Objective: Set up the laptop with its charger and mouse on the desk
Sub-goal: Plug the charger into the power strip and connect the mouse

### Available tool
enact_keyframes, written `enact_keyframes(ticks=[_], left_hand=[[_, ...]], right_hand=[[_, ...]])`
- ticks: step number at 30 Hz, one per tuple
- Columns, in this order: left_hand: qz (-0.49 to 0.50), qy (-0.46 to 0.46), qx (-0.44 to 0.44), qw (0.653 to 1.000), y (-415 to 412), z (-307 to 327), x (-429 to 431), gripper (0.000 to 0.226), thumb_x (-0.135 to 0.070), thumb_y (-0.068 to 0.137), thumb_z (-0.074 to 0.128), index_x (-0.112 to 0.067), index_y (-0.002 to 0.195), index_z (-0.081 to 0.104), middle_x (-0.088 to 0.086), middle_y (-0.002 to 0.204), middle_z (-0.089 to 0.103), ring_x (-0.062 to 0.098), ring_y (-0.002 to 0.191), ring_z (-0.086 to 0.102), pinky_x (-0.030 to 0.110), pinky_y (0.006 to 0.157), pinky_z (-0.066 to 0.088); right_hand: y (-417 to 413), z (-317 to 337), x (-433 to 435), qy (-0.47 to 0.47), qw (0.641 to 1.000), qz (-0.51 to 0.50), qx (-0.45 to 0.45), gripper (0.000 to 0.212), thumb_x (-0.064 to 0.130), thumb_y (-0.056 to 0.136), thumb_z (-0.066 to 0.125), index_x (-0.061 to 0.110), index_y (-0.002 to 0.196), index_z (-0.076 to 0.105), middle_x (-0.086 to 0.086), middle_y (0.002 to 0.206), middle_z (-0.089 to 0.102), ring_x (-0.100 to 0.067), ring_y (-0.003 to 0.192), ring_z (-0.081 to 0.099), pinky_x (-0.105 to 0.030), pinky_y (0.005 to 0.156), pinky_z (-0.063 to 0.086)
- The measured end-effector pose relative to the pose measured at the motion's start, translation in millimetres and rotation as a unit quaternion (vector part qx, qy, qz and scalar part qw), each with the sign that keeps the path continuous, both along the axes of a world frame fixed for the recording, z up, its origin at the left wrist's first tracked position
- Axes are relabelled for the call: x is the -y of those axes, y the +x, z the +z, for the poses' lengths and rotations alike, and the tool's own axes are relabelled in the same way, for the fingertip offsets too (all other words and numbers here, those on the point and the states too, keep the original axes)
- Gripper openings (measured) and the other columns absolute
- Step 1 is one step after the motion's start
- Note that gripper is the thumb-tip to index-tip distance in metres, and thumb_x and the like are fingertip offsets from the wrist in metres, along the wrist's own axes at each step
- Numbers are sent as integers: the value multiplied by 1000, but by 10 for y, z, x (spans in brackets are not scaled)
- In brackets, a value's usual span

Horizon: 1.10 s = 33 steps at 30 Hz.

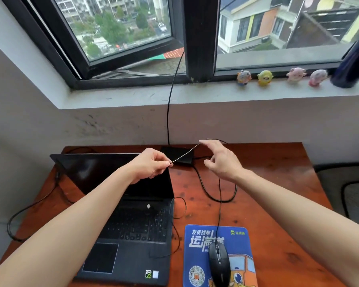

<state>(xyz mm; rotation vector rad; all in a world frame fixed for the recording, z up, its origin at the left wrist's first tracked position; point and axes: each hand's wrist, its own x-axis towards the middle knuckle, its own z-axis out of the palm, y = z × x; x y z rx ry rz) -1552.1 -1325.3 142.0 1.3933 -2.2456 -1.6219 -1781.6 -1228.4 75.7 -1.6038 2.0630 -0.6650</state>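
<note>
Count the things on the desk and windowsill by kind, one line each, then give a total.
Laptop: 1
Mouse: 1
Mouse pad: 1
Charger brick: 1
Figurines on the sill: 4
Dark bottle: 1
Total: 9

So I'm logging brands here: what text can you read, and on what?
"发货找车": top of the blue rectangular mouse pad.
"运满满": large white characters below it, partly hidden by the mouse cable.
Green logo text at the pad's top right: too blurred.
Stickers on the black open laptop: too small.
</note>
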Motion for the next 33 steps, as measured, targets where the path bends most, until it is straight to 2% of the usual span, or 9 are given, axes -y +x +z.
enact_keyframes(ticks=[4, 11, 15, 16, 19, 23, 25, 28, 33], left_hand=[[-26, -1, -17, 1000, -162, 148, 65, 16, -9, 94, 57, -1, 95, 70, 2, 57, 52, 10, 47, 40, 22, 45, 33], [-17, 57, -40, 997, 7, 143, 146, 19, -18, 92, 60, -1, 97, 68, 5, 67, 54, 14, 65, 55, 32, 77, 49], [-3, 80, -61, 995, 92, 63, 85, 10, -3, 93, 54, -1, 91, 64, 9, 67, 56, 16, 60, 57, 33, 69, 52], [10, 74, -65, 995, 108, 49, 74, 11, -2, 93, 54, -1, 92, 64, 8, 66, 56, 16, 58, 56, 31, 64, 53], [41, 60, -69, 995, 135, 59, 104, 14, -6, 96, 53, 0, 98, 65, 7, 66, 57, 14, 53, 51, 25, 55, 48], [30, 49, -73, 996, 92, 126, 116, 16, -7, 96, 53, -1, 101, 66, 7, 64, 55, 11, 46, 42, 22, 46, 38], [16, 47, -77, 996, 52, 167, 102, 15, -8, 95, 54, -2, 99, 68, 7, 62, 54, 11, 45, 40, 22, 44, 34], [8, 44, -76, 996, 52, 264, 121, 18, -17, 94, 59, -3, 92, 72, 6, 58, 49, 14, 49, 41, 25, 52, 37], [-5, 34, -67, 997, 185, 366, 178, 14, -19, 93, 59, -14, 91, 72, 5, 74, 62, 20, 85, 62, 35, 90, 46]], right_hand=[[210, 160, 123, -21, 998, 47, -34, 24, 41, 90, 58, 36, 113, 63, 10, 113, 63, -17, 92, 64, -33, 80, 48], [-395, 72, 315, 9, 956, -275, 105, 27, 47, 86, 54, 27, 75, 68, 8, 73, 72, -22, 79, 70, -35, 82, 55], [-688, 0, 410, 16, 906, -385, 175, 24, 34, 86, 57, 21, 72, 71, 7, 69, 72, -21, 79, 71, -39, 84, 57], [-710, -18, 425, 35, 912, -377, 158, 18, 32, 85, 57, 22, 85, 73, 6, 75, 73, -22, 84, 71, -39, 86, 56], [-546, 71, 385, 38, 964, -257, 51, 50, 27, 81, 57, 35, 130, 54, 6, 96, 73, -22, 96, 67, -37, 92, 52], [-35, 341, 345, 0, 1000, -3, -1, 52, 31, 82, 64, 45, 130, 50, 17, 85, 67, -14, 87, 64, -31, 81, 51], [147, 404, 357, 13, 998, 57, -17, 31, 42, 86, 64, 41, 117, 62, 16, 80, 66, -11, 82, 62, -30, 77, 50], [102, 344, 453, 11, 999, 0, 42, 23, 51, 90, 56, 34, 82, 69, 11, 66, 70, -5, 65, 61, -28, 69, 50], [-397, 116, 597, 14, 948, -232, 219, 27, 40, 86, 64, 17, 75, 73, 6, 59, 71, -10, 50, 56, -37, 73, 54]])
